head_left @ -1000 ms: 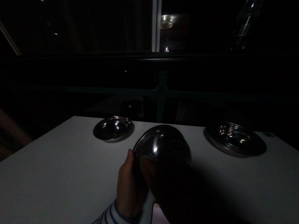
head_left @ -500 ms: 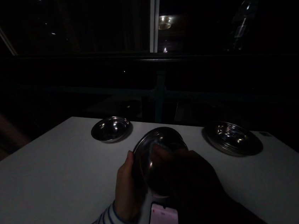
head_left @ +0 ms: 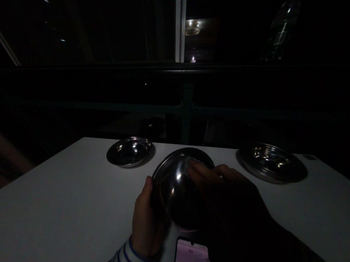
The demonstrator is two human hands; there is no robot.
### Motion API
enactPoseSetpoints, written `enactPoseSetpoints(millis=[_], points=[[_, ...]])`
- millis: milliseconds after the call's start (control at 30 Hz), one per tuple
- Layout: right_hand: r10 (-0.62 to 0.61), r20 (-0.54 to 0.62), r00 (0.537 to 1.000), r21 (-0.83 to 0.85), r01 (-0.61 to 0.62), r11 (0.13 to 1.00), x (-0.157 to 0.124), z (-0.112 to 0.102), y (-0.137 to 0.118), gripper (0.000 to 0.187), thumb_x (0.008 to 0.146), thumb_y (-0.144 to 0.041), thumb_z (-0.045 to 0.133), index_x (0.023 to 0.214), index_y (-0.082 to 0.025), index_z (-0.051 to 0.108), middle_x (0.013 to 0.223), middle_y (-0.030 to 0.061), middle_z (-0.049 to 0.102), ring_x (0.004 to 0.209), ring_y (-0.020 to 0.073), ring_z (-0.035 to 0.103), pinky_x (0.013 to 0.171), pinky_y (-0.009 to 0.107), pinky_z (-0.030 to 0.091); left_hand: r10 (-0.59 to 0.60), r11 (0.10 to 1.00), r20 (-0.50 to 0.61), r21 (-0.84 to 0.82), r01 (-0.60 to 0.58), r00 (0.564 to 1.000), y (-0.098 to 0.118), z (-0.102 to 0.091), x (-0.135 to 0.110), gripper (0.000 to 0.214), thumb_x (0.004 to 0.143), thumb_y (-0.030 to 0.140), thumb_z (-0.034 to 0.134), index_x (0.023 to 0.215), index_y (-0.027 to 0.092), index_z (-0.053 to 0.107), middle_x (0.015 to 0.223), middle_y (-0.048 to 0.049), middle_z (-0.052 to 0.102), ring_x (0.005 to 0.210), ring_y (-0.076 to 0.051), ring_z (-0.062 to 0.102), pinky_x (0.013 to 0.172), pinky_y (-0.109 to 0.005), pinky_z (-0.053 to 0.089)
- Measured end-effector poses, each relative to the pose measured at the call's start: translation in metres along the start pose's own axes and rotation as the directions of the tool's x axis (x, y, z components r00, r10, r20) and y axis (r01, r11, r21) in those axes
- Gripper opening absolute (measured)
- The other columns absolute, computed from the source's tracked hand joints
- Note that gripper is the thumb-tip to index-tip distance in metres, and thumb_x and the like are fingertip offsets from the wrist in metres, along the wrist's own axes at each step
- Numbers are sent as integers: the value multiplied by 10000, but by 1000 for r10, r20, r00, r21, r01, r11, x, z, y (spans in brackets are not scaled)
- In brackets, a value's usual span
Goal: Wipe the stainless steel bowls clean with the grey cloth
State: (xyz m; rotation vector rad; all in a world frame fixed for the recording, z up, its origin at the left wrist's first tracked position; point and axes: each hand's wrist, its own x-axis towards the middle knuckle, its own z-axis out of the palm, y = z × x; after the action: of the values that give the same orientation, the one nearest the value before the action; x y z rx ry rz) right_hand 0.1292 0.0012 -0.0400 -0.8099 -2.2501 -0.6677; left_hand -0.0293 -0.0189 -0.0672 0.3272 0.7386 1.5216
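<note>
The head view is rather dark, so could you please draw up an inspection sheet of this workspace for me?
Surface: white table, dimly lit.
Job's things: held bowl, shiny metal, in the person's hands; left bowl and bowl stack on the table beyond, to either side.
Clutter: phone, screen lit, at the near side below the held bowl.
Hands: left hand grips the held bowl's left side; right hand has fingers against its surface, too dark to tell whether they hold anything.
Cables: nothing seen.
Surroundings: window frame, light and bottle beyond the table; much is lost in darkness.
</note>
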Motion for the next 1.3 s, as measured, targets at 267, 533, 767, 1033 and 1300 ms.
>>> enactPoseSetpoints(millis=[267, 533, 767, 1033, 1300], points=[[66, 125, 990, -73, -57, 996, 2, -1, 13, 399, 782, -175, 532, 1181, -169, 538, 1231, 6, 571, 692, 156, 436, 523, 284, 313, 33, 999, -94, -18, -35, 995, 5, 4, 1, 277, 786, 375, 550, 869, 150, 689, 759, -42, 718, 812, -226, 663, 797, -345, 499], [125, 204, 971, -25, -123, 992, 2, -5, 23, 366, 837, -186, 479, 1201, -171, 515, 1224, -10, 571, 712, 139, 470, 560, 263, 359, 81, 993, -29, -86, -83, 996, 7, 2, 5, 271, 825, 341, 504, 933, 169, 684, 871, -40, 724, 872, -212, 655, 849, -326, 487], [152, 197, 969, 5, -156, 988, 4, -6, 23, 323, 830, -201, 506, 1151, -181, 538, 1127, -5, 619, 675, 135, 468, 541, 257, 353, 39, 997, -33, -71, -41, 999, 5, -1, 6, 293, 816, 363, 519, 956, 158, 674, 865, -54, 724, 877, -225, 657, 851, -344, 489], [96, 257, 962, -29, -91, 995, 5, 0, 12, 336, 800, -235, 564, 1132, -190, 568, 1200, 21, 588, 691, 151, 482, 525, 278, 339, -43, 999, -48, -8, 43, 998, -1, 1, 1, 331, 804, 381, 533, 995, 142, 659, 843, -73, 723, 920, -257, 645, 843, -371, 487], [26, 208, 978, 71, -41, 997, 7, 6, 2, 374, 812, -285, 563, 1172, -187, 534, 1200, 14, 588, 704, 150, 489, 559, 283, 383, -70, 998, -4, -5, 70, 998, -4, 2, 0, 361, 803, 381, 536, 1043, 132, 641, 942, -83, 712, 906, -246, 648, 858, -361, 469]])
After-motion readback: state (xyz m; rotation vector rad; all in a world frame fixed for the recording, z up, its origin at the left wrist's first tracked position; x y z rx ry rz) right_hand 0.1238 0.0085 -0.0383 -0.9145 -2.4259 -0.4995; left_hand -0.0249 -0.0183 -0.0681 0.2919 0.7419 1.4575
